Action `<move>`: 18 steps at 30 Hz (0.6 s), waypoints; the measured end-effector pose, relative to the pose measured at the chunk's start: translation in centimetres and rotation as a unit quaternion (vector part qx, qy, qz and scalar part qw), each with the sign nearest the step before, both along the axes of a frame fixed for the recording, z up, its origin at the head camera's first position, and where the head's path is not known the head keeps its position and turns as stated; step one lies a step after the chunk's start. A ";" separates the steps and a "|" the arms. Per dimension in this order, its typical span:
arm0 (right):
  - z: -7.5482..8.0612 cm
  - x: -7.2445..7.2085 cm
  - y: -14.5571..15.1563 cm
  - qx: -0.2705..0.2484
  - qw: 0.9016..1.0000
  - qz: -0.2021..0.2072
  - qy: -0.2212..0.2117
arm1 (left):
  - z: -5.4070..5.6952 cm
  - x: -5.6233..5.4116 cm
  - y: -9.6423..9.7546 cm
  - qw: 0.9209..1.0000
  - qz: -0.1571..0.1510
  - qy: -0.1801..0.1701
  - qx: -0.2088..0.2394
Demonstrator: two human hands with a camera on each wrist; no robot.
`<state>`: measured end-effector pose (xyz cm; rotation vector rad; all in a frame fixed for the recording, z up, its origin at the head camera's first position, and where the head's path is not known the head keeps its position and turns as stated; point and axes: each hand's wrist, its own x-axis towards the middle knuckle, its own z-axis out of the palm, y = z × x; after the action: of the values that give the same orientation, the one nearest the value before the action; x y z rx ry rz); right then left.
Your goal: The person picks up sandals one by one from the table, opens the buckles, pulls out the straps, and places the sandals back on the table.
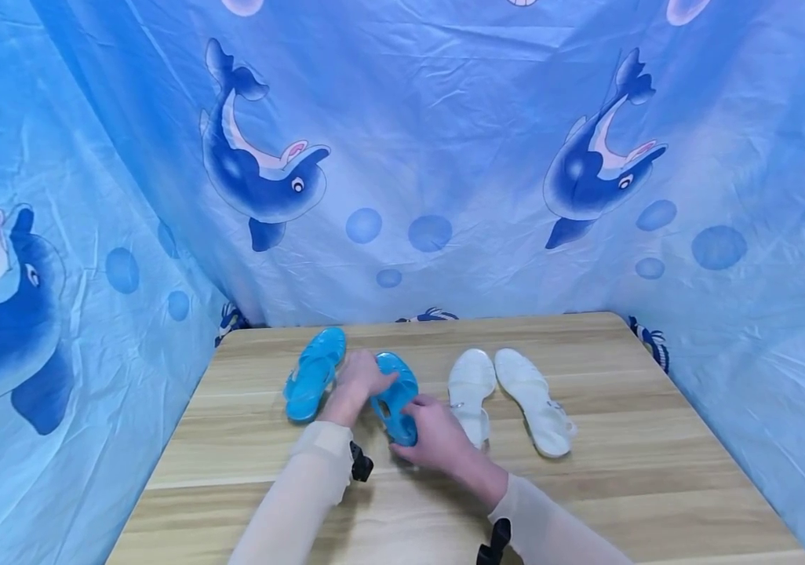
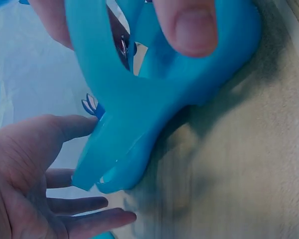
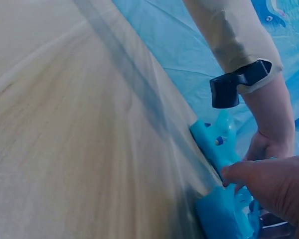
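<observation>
At the table (image 1: pixel 233 455), hands (image 1: pixel 363 375) (image 1: pixel 439 435) flank a blue sandal (image 1: pixel 402 392)

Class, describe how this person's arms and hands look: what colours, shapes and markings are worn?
The left sleeve and right sleeve are pale cream, with no clear markings. A small, blocky black device sits by each cuff: left device, right device. The left hand and right hand wear no gloves.

**Two hands on one blue sandal (image 2: pixel 134 102)!**

And here's the right hand (image 2: pixel 190 26), gripping the sandal, thumb pressed down on it! Beside the sandal's straps, the left hand (image 2: pixel 20 169), fingers spread, thumb right at the edge; contact unclear! Beneath the sandal, shadowed wooden tabletop (image 2: pixel 239 169); behind it, pale blue cloth (image 2: pixel 20 64)!
</observation>
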<state>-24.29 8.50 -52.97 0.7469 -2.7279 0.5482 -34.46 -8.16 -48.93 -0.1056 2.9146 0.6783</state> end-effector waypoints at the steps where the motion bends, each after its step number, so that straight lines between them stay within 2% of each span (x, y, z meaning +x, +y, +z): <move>1: -0.2 0.0 -0.1 -0.002 1.000 -0.003 0.005 | -0.1 0.1 0.0 1.000 -0.001 0.005 0.005; 11: -2.1 0.2 -1.0 0.014 0.998 -0.027 0.047 | -1.2 0.1 -0.1 0.998 -0.006 0.049 0.035; 14: -2.2 0.2 -1.0 0.013 0.998 -0.030 0.050 | -1.4 0.0 -0.2 0.997 0.000 0.056 0.046; 18: -1.6 -0.1 -1.2 0.011 0.998 -0.034 0.045 | -1.2 -0.2 -0.4 0.996 0.004 0.064 0.062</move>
<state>-24.43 7.27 -54.59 0.6654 -2.6684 0.4584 -34.64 -8.51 -50.16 -0.0606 2.9845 0.8966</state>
